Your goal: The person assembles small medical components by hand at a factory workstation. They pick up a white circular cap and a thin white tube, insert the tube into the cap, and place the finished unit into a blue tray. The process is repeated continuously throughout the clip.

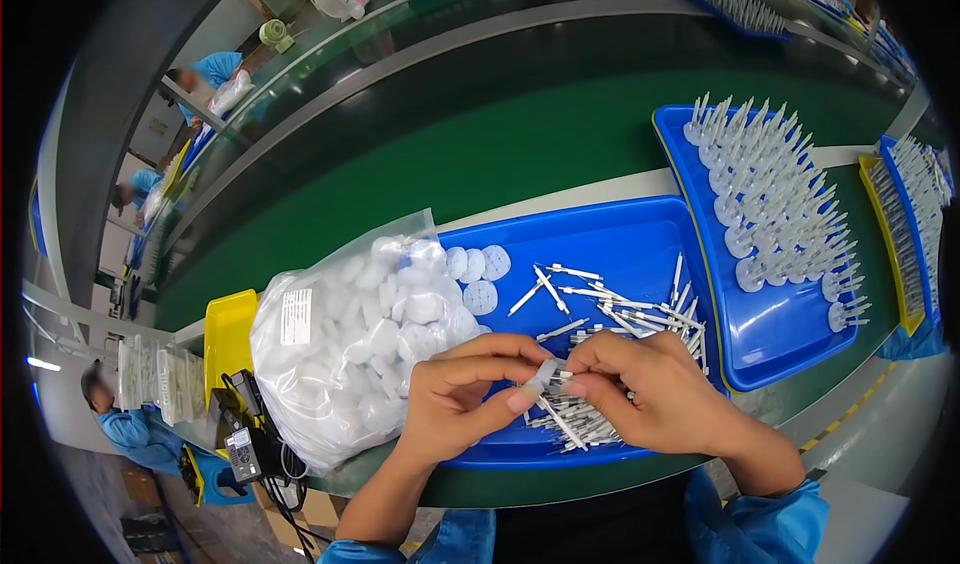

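Observation:
My left hand (452, 394) is closed in a pinch on a small translucent white disc-like part (542, 375). Against it, my right hand (665, 392) pinches a short white stick part (564, 375), its fingertips almost meeting the left ones. Both hands are above a blue tray (600, 236). Loose white sticks with dark bands (640, 314) lie scattered in that tray, partly hidden by my hands. Several translucent round discs (481, 297) rest at its left side, beside a large clear plastic bag (345, 374) full of similar white pieces.
To the right, another blue tray (785, 349) holds rows of discs with upright sticks (765, 189). Further right stand stacked trays (897, 244). A yellow tray (228, 329) and a black power adapter (242, 452) sit left of the bag. Co-workers in blue (150, 434) are beyond.

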Tool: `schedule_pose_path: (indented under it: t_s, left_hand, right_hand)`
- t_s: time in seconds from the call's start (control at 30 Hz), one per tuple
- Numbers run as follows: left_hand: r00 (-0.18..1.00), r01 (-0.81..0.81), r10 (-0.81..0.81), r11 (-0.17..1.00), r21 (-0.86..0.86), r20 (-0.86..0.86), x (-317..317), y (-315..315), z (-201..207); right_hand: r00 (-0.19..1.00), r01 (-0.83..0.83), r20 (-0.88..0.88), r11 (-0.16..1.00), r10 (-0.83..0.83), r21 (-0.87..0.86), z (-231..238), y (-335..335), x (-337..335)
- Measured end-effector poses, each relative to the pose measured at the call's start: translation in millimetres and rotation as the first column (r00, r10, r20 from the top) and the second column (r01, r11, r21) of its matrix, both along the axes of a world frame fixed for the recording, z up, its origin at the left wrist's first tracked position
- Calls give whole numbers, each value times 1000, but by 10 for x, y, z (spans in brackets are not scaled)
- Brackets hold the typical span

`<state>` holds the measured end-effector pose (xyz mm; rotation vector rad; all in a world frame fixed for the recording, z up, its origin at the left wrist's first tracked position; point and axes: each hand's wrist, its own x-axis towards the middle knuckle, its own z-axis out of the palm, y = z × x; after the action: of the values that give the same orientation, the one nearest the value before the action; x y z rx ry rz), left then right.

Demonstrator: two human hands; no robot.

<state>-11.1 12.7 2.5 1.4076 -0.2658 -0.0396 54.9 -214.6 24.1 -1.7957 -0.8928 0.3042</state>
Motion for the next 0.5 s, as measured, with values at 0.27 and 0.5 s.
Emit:
schedule_pose_path:
  t_s: [0.27,0.5]
  left_hand:
    - [999,-31,28,994,101,31,-27,-60,-22]
    - [946,-223,147,942,252,288,-12,-100,-8]
  right_hand:
    - [977,110,193,990,-91,-91,-11,24,-103]
    - [949,78,302,995,-92,59,-54,45,-5]
